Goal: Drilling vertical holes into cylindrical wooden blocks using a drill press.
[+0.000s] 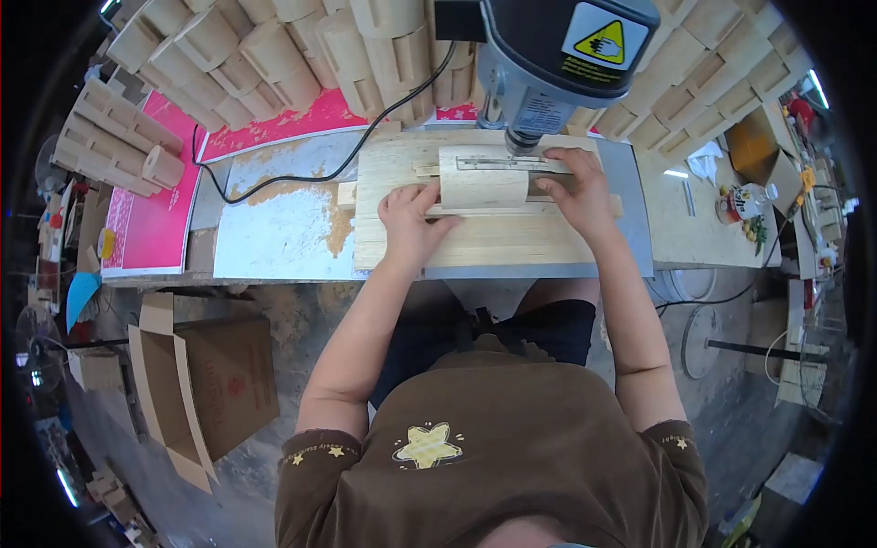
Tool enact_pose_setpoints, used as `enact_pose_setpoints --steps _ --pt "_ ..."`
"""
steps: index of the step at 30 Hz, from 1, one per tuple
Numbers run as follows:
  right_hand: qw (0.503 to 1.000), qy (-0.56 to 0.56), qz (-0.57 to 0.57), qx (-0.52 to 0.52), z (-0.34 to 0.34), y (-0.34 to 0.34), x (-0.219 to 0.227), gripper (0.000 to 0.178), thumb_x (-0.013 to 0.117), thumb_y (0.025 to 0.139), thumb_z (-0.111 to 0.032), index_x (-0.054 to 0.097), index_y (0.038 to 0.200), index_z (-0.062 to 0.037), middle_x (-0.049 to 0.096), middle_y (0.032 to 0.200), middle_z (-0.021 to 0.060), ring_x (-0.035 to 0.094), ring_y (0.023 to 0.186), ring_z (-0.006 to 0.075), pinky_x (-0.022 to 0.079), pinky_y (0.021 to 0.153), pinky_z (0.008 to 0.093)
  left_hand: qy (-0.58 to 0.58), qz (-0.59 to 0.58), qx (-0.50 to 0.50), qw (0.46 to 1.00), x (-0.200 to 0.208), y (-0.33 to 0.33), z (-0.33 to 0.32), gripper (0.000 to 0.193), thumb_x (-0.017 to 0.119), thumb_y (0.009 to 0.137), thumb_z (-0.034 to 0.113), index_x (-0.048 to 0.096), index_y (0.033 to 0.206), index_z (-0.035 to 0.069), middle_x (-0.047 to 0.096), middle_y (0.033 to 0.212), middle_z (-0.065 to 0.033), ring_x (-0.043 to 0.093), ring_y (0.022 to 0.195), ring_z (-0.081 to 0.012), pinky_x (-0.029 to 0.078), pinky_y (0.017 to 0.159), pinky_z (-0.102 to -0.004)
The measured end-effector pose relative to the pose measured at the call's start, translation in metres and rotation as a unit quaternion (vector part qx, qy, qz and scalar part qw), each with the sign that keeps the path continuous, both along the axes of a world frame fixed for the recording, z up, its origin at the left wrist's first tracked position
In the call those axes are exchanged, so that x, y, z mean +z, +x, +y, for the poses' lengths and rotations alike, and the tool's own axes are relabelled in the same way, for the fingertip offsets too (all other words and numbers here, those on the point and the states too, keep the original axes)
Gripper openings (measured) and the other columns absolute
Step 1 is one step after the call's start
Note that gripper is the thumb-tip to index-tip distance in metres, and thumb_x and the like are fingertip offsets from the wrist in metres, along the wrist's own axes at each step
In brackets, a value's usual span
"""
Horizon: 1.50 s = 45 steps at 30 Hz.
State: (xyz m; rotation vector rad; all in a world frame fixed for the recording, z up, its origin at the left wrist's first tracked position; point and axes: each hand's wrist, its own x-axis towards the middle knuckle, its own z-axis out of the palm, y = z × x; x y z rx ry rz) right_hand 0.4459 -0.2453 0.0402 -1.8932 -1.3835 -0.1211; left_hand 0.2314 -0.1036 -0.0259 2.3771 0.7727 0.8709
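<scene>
A pale wooden cylinder (482,187) lies sideways on a flat wooden board (493,242), with a long narrow slot along its upper side. Above its far edge is the chuck (523,142) of a drill press (557,55). At the cylinder's left end, my left hand (413,224) presses its fingers against the wood, the thumb stretched toward the front. My right hand (582,190) grips the right end between thumb and fingers. Thin wooden strips (585,206) lie on the board beside the cylinder.
Stacks of slotted wooden cylinders (274,55) rise behind the bench on both sides. A black cable (333,173) loops across the left side over sawdust-covered sheeting (274,219). An open cardboard box (224,384) stands on the floor at left; a bottle (744,203) is at right.
</scene>
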Motion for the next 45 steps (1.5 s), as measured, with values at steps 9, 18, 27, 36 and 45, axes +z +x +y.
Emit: enact_pose_setpoints --steps 9,18,27,36,45 --pt "0.955 0.276 0.110 0.001 0.025 0.052 0.144 0.025 0.058 0.090 -0.015 0.053 0.112 -0.0026 0.057 0.099 0.0035 0.054 0.089 0.0113 0.044 0.076 0.0262 -0.012 0.025 -0.022 0.999 0.002 -0.005 0.009 0.045 0.079 0.060 0.027 0.066 0.102 0.016 0.054 0.078 0.0017 0.050 0.089 -0.0200 0.027 0.091 -0.0409" --pt "0.976 0.108 -0.163 -0.095 0.020 0.004 0.180 0.025 0.047 0.091 -0.018 0.062 0.085 0.0016 0.064 0.080 0.0131 0.060 0.072 0.0280 0.047 0.067 0.0342 0.007 0.022 -0.024 0.999 0.001 0.001 0.010 0.044 0.079 0.060 0.028 0.065 0.100 0.016 0.053 0.077 0.0015 0.050 0.084 -0.0206 0.029 0.088 -0.0410" --pt "0.971 0.178 -0.098 -0.127 -0.029 -0.042 0.089 0.006 0.065 0.073 -0.008 0.062 0.077 -0.0058 0.055 0.061 0.0105 0.056 0.054 0.0279 0.042 0.049 0.0378 0.071 -0.086 -0.072 0.991 -0.007 0.006 0.020 0.032 0.081 0.050 0.018 0.055 0.064 0.004 0.050 0.065 -0.0098 0.050 0.061 -0.0310 0.036 0.053 -0.0398" --pt "0.953 0.264 -0.112 -0.094 -0.014 -0.030 0.025 0.011 0.065 0.076 -0.013 0.062 0.085 -0.0084 0.053 0.071 0.0044 0.053 0.060 0.0229 0.039 0.057 0.0358 -0.046 -0.008 -0.058 0.997 0.005 0.003 0.010 0.031 0.076 0.059 0.014 0.066 0.088 0.010 0.052 0.073 -0.0021 0.051 0.071 -0.0213 0.036 0.074 -0.0354" --pt "0.947 0.270 -0.160 -0.073 -0.015 -0.024 0.115 0.014 0.063 0.077 -0.013 0.053 0.069 -0.0074 0.048 0.056 0.0082 0.051 0.051 0.0286 0.037 0.047 0.0410 -0.046 0.041 -0.036 0.997 0.003 -0.004 0.006 0.032 0.076 0.062 0.020 0.064 0.089 0.010 0.054 0.079 -0.0034 0.052 0.080 -0.0237 0.032 0.081 -0.0398"
